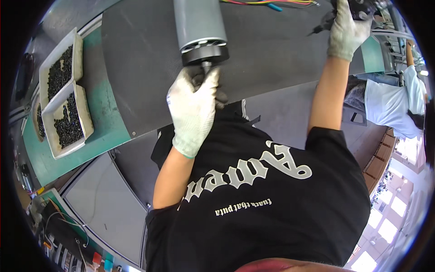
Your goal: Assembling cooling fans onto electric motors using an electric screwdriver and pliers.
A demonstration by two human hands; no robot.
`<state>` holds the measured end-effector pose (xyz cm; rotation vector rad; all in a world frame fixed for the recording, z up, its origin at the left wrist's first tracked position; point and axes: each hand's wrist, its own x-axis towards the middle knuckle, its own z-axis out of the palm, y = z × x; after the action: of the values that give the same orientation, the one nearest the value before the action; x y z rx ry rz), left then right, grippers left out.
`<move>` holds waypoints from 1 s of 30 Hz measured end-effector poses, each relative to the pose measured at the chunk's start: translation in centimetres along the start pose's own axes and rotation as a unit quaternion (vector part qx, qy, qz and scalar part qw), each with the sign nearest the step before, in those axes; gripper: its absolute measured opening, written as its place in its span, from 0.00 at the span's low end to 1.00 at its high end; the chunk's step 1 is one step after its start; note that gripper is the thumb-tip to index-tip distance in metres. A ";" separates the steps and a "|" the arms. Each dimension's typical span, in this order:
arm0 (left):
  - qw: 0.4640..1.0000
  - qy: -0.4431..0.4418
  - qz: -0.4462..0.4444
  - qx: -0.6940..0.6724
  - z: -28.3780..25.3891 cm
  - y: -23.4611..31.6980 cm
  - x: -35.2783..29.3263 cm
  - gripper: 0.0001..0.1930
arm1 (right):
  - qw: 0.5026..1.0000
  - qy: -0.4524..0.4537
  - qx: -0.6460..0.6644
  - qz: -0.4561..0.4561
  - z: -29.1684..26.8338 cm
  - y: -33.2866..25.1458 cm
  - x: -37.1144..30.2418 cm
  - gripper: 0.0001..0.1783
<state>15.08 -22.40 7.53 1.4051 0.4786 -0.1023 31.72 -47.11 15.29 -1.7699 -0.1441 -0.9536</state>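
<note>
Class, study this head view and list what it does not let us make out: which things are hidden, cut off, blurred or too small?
- Grey cylinder: far end cut off by the head view's top edge.
- Metal shaft: lower end hidden by the gloved left hand.
- Dark tool: blurred, partly covered by the right hand.
- Black pieces: too small to tell their shape.

Factory workshop; workbench (106, 118), parts trays (85, 111)
</note>
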 end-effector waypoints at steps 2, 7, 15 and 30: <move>0.999 -0.011 -0.017 -0.032 0.0 -0.4 0.2 0.17 | 0.975 0.018 -0.170 -0.143 -0.8 2.5 1.0 0.19; 0.999 0.015 0.018 0.043 -0.3 -0.7 0.3 0.18 | 0.975 -0.031 -0.108 -0.193 3.3 1.1 -2.5 0.26; 0.999 -0.013 -0.030 -0.037 -1.2 -0.3 -0.4 0.16 | 0.689 -0.564 -0.454 -0.037 6.9 4.7 0.0 0.39; 0.804 -0.152 -0.196 -0.540 -3.1 -2.6 0.5 0.20 | 0.918 -0.253 -0.124 0.279 6.6 11.4 9.9 0.34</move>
<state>13.85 -19.77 4.65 0.1361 0.4329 -0.3269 47.76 -49.74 12.56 -2.0994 0.1605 -0.0924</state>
